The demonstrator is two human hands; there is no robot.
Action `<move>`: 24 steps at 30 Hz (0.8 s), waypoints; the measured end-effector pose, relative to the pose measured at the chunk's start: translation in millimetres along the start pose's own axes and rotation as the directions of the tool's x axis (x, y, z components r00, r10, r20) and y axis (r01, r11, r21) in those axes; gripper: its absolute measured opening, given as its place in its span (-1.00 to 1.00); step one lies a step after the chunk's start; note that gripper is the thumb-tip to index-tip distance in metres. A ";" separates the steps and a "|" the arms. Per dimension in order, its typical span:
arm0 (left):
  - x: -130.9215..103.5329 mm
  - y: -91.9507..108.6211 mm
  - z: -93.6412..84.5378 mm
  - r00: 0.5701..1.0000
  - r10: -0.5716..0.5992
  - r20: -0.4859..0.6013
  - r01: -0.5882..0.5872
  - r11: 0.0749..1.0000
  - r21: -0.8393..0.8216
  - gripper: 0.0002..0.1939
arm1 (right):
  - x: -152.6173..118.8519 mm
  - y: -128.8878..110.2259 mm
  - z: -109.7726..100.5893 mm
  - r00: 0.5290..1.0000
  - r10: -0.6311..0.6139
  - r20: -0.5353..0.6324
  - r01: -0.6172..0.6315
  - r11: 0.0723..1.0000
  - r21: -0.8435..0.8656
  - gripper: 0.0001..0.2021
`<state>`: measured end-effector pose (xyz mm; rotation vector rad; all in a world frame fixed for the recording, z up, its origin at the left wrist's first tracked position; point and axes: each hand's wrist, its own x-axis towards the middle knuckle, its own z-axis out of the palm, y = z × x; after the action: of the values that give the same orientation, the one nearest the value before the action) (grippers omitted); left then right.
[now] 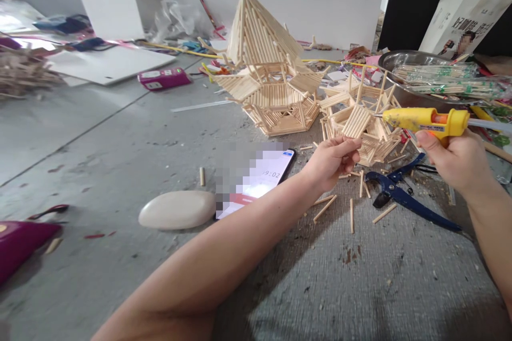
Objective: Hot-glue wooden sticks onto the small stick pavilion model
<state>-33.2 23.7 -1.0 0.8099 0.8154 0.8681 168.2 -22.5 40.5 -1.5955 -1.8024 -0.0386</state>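
Stick panel, on the right, near side of the stick frame, is pinched by your left hand, your right hand gripping the glue gun: apparently a gluing step, next calling for steady alignment.

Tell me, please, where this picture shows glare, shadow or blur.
In the head view, a white patch, perhaps glare, brightens the phone screen; head view, soft shadow darkens the floor beside the left forearm; head view, the brown pile at far left is blurred, the glue gun sharper.
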 end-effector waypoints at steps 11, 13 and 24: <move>-16.8 3.9 -20.0 0.968 -0.026 0.248 -0.137 0.774 0.618 -0.83 | -1.1 7.0 -7.3 0.996 0.083 -0.009 -0.083 0.995 0.048 -0.59; -18.3 10.6 -24.5 0.943 -0.037 0.330 -0.242 0.602 0.761 -0.84 | -1.6 8.6 -8.4 0.996 0.089 -0.009 -0.088 0.994 0.068 -0.60; -37.4 11.0 -11.9 0.843 -0.249 0.476 -0.524 -0.184 0.832 -0.82 | -1.9 8.7 -8.0 0.998 0.057 0.006 -0.057 0.998 0.037 -0.60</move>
<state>-62.2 -1.4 13.1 2.6003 0.7977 -0.1591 179.7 -25.7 41.8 -1.6213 -1.7498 0.0251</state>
